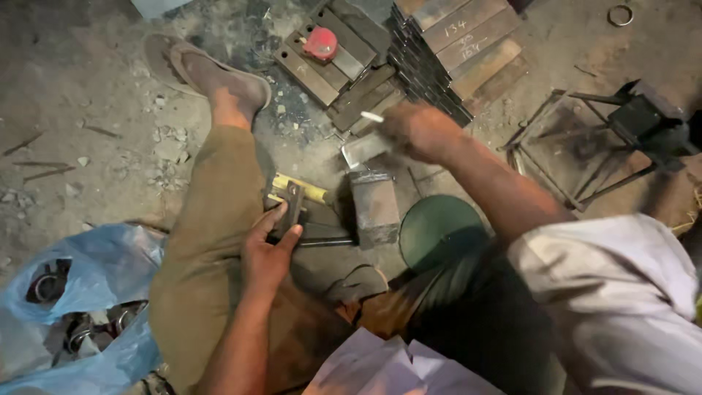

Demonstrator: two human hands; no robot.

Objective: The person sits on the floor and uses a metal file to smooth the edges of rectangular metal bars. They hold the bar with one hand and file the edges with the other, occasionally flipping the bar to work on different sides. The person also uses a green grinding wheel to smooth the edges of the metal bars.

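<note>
**Left hand steadies the die, right hand raised over the block**

The left hand (269, 252) sits at lower centre of the frame, fingers wrapped closed around a dark metal die (290, 205) that rests on the ground beside a yellow handle (307, 189). A thin dark rod (327, 241) runs out to the right from under that hand, its long axis roughly level across the picture, reaching the base of a grey steel block (374, 207) which stands just right of the die.

The right hand (418, 130) is up and right of the block, blurred, closed on a flat metal piece (363, 148) with a small white stick (372, 116) showing at its fingers. The piece hangs just above the block's top, tilted down to the left, so the block lies below and slightly left of this grip, and the right hand is the nearer of the two to its top face.

Around them: a sandalled foot (219, 77) at upper left, stacked steel plates (457, 51) at upper centre, a red-capped item (320, 42) on plates beside them, a green disc (437, 232) right of the block, a blue bag (88, 307) at lower left
</note>
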